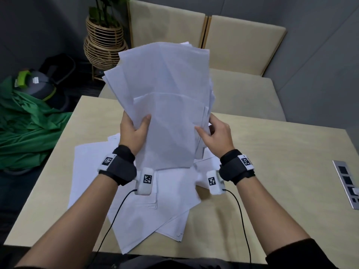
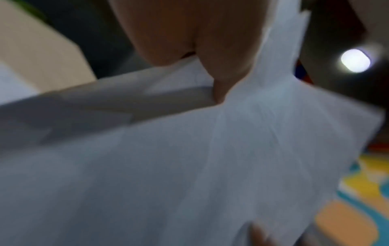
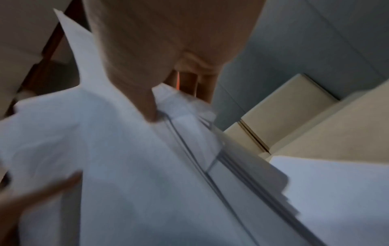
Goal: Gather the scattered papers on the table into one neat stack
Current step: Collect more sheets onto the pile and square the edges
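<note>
A loose bundle of white papers (image 1: pixel 165 98) is held upright above the table, its sheets fanned and uneven at the top. My left hand (image 1: pixel 134 131) grips its left edge, thumb on the front sheet. My right hand (image 1: pixel 215 133) grips the right edge, thumb on the front and fingers behind. More white sheets (image 1: pixel 139 206) lie overlapped and askew on the light wooden table (image 1: pixel 272 171) under my wrists. Both wrist views are blurred: the left one shows the bundle (image 2: pixel 189 166) under my thumb, the right one its layered edges (image 3: pixel 147 183).
A grey socket panel (image 1: pixel 347 183) is set in the table at the right. Beige bench cushions (image 1: pixel 242 41) stand behind the table. On the floor to the left lie a green cloth (image 1: pixel 25 129), a grey bag (image 1: pixel 37 84) and a wicker plant stand (image 1: pixel 104 43).
</note>
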`<state>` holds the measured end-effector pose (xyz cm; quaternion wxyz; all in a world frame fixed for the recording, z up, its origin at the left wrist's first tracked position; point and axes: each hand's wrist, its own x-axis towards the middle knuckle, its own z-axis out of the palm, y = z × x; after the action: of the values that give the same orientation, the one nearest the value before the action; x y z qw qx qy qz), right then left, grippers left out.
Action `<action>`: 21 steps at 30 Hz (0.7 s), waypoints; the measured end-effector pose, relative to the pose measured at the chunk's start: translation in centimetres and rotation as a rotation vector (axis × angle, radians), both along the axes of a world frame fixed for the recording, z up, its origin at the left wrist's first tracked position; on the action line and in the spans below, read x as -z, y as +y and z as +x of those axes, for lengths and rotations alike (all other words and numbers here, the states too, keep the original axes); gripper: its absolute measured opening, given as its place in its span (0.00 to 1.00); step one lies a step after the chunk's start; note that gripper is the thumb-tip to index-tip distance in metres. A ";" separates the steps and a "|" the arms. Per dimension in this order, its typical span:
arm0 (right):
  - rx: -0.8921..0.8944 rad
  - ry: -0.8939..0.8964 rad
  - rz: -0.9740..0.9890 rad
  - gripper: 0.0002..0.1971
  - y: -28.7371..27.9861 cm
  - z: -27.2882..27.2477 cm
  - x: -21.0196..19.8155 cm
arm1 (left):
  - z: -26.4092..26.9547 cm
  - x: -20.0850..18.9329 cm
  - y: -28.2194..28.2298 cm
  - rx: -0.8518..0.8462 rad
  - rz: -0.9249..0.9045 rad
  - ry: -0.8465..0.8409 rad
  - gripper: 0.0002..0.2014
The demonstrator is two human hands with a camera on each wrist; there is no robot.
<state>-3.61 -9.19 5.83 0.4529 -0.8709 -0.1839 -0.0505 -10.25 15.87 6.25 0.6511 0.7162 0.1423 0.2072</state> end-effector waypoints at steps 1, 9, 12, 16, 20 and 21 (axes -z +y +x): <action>-0.046 0.153 0.110 0.14 -0.2 0.2 -0.3 | -0.1 0.0 0.2 0.015 -0.056 0.002 0.22; -0.057 0.682 -0.058 0.46 -2.1 0.8 4.6 | 0.0 -0.7 1.7 0.119 -0.164 0.017 0.19; -0.020 0.602 -0.074 0.42 -1.2 0.3 4.8 | 0.2 -0.4 1.3 0.076 -0.170 0.050 0.17; 0.012 0.550 0.096 0.14 -0.9 0.1 3.5 | 0.2 -0.1 1.0 0.009 -0.202 0.040 0.16; 0.074 0.408 0.171 0.11 0.2 0.3 2.5 | 0.0 0.0 -0.1 -0.029 -0.247 0.025 0.12; 0.087 0.371 0.165 0.11 0.5 0.1 2.3 | 0.0 0.0 -0.4 -0.039 -0.256 0.017 0.11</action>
<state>-3.47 -8.65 3.55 0.5461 -0.8324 -0.0548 0.0765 -10.24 15.48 6.22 0.7319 0.6261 0.1869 0.1936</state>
